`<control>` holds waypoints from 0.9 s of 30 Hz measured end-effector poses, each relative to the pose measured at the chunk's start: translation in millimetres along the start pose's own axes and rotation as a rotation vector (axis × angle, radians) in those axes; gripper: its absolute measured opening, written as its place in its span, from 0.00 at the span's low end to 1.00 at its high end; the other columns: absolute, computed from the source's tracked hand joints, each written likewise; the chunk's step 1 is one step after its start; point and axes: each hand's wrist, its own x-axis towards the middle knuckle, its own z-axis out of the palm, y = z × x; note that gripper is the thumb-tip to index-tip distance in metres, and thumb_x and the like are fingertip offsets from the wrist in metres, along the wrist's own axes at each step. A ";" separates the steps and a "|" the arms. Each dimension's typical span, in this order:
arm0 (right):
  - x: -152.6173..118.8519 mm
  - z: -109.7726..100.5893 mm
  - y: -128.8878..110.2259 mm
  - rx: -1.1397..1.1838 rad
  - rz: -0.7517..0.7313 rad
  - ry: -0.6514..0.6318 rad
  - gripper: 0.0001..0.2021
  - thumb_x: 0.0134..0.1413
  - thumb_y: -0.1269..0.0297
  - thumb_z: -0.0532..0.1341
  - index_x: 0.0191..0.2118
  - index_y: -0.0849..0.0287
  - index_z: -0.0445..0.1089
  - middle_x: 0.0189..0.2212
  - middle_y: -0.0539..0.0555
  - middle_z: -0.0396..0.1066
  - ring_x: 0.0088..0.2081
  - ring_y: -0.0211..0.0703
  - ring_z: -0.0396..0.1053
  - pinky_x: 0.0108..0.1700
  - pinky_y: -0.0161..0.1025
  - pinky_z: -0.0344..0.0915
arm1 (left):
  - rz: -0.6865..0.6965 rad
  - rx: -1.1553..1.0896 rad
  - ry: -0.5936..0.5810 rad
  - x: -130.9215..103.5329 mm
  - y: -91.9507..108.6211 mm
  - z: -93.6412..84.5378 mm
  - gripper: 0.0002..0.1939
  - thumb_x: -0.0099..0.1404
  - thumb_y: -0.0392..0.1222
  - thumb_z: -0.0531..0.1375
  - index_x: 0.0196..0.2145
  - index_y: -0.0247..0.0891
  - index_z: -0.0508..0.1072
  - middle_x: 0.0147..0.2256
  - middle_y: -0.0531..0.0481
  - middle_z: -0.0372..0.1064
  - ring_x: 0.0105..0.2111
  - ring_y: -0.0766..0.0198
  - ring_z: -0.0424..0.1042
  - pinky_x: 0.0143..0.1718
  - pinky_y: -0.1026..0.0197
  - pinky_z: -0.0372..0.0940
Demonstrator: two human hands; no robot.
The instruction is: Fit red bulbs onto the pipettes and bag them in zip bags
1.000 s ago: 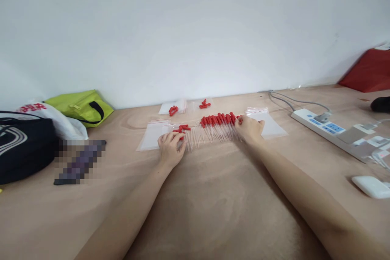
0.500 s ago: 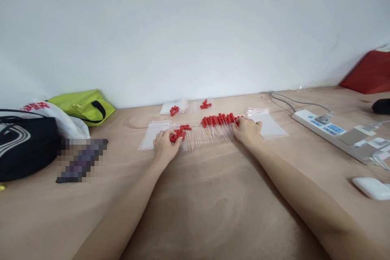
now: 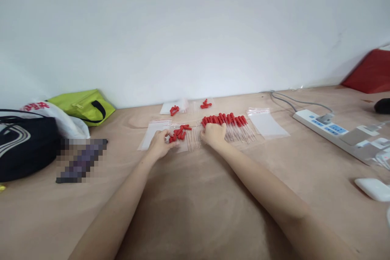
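Note:
Glass droppers with red rubber bulbs (image 3: 239,121) lie side by side in a row, their thin tubes (image 3: 243,135) pointing toward me. My right hand (image 3: 214,134) is over the left end of this row, beside several bare glass tubes (image 3: 194,140). Its fingertips are mostly hidden behind the hand, so I cannot see what they touch. My left hand (image 3: 161,143) rests at the left side of a clear bag with loose red rubber bulbs (image 3: 179,133) on it. Its thumb and forefinger are apart.
Zip bags lie left (image 3: 150,134) and right (image 3: 269,124) of the droppers. Farther back are two small groups of red bulbs (image 3: 174,110). A power strip (image 3: 323,128) and white case (image 3: 372,189) are at right; a green bag (image 3: 82,105) and black bag (image 3: 29,150) at left.
My right hand has moved left from the right end of the dropper row to its left end, uncovering the rightmost bulbs. My left hand has drawn slightly left and down, off the loose bulbs.

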 end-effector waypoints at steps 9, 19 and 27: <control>9.8 -2.5 -10.3 0.075 0.085 -0.107 0.10 0.47 0.65 0.54 0.33 0.62 0.70 0.34 0.62 0.72 0.37 0.49 0.68 0.45 0.48 0.45 | -0.009 -0.030 -0.080 4.1 -2.8 -4.9 0.11 0.49 0.44 0.63 0.26 0.37 0.65 0.28 0.51 0.66 0.30 0.62 0.67 0.30 0.64 0.60; -5.2 -10.2 14.5 0.095 0.016 0.005 0.14 0.51 0.61 0.51 0.28 0.62 0.70 0.30 0.60 0.73 0.34 0.48 0.69 0.42 0.45 0.50 | -0.195 -0.399 -0.082 8.7 -11.8 -19.0 0.21 0.45 0.32 0.59 0.39 0.35 0.62 0.27 0.54 0.64 0.22 0.69 0.64 0.23 0.67 0.59; -40.5 -4.2 74.1 0.207 -0.289 0.323 0.09 0.56 0.65 0.47 0.32 0.61 0.62 0.29 0.57 0.71 0.30 0.44 0.67 0.38 0.41 0.51 | 0.182 -0.724 -0.165 -14.2 39.0 -2.9 0.12 0.50 0.39 0.59 0.35 0.35 0.67 0.32 0.50 0.67 0.32 0.66 0.68 0.36 0.61 0.63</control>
